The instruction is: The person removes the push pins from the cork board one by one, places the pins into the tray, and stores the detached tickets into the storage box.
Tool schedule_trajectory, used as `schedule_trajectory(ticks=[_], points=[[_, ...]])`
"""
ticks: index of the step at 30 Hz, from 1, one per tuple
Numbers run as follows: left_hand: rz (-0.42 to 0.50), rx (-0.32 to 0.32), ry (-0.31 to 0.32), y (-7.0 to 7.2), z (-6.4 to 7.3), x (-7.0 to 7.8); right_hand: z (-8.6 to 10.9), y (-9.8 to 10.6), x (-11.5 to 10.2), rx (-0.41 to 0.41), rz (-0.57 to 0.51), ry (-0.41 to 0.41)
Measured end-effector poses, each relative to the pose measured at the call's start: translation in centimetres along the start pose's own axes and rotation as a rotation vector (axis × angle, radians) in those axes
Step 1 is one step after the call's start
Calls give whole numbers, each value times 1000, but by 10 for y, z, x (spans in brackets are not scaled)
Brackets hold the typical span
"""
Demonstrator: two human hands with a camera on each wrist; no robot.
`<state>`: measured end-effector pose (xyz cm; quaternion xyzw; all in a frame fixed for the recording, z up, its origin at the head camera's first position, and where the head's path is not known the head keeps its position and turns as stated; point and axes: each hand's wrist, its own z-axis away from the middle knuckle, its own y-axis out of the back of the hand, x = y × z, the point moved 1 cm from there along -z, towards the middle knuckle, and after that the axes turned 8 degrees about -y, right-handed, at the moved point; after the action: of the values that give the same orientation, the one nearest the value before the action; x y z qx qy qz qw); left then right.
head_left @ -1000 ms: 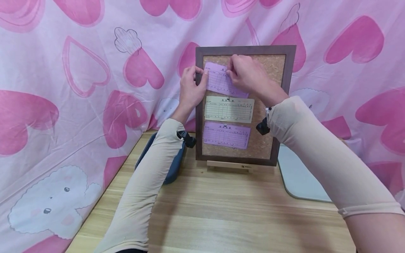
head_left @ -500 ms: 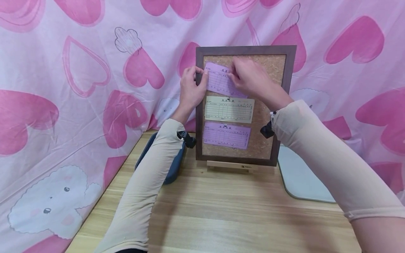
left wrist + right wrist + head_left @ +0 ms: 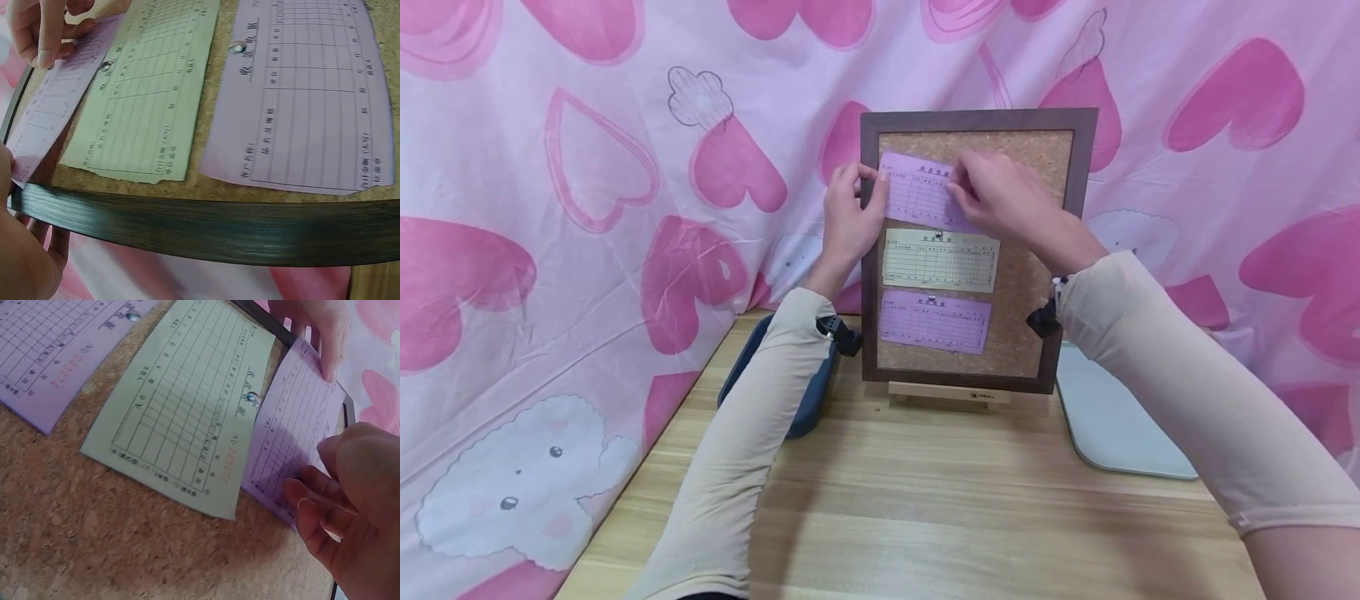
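A framed corkboard (image 3: 1021, 317) stands upright with three receipt slips on it. At the top, the purple receipt slip (image 3: 910, 192) lies tilted, its right end partly covered by my right hand (image 3: 1007, 192). That hand's bent fingers and thumb are at the slip's upper edge; I cannot tell whether something small is between them. My left hand (image 3: 853, 208) grips the board's left edge, thumb on the slip's left end and fingers behind the frame (image 3: 187, 228). Below are a pale green receipt slip (image 3: 181, 406) and another purple receipt slip (image 3: 300, 106), each under a round-headed push pin (image 3: 237, 47).
A small wooden stand (image 3: 947, 392) supports the board on the wooden table (image 3: 970, 500). To the left, a dark blue tray (image 3: 811, 408) is partly behind my left sleeve. A pale flat board (image 3: 1120, 425) lies at right. A pink heart-patterned curtain (image 3: 775, 50) hangs behind.
My right hand has shifted right and slightly down along the top slip, uncovering more of its printed heading. The left hand keeps its place at the board's edge.
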<state>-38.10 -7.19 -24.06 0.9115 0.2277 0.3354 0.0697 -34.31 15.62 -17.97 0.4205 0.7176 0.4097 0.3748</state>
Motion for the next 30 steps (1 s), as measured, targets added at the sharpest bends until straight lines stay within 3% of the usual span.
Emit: schedule_trajectory(ticks=[15, 24, 30], points=[[144, 20, 2, 5, 23, -14, 23, -6, 21, 105, -48, 18], [232, 88, 31, 6, 32, -18, 46, -7, 37, 126, -118, -55], [291, 159, 30, 5, 44, -15, 64, -11, 50, 158, -170, -53]])
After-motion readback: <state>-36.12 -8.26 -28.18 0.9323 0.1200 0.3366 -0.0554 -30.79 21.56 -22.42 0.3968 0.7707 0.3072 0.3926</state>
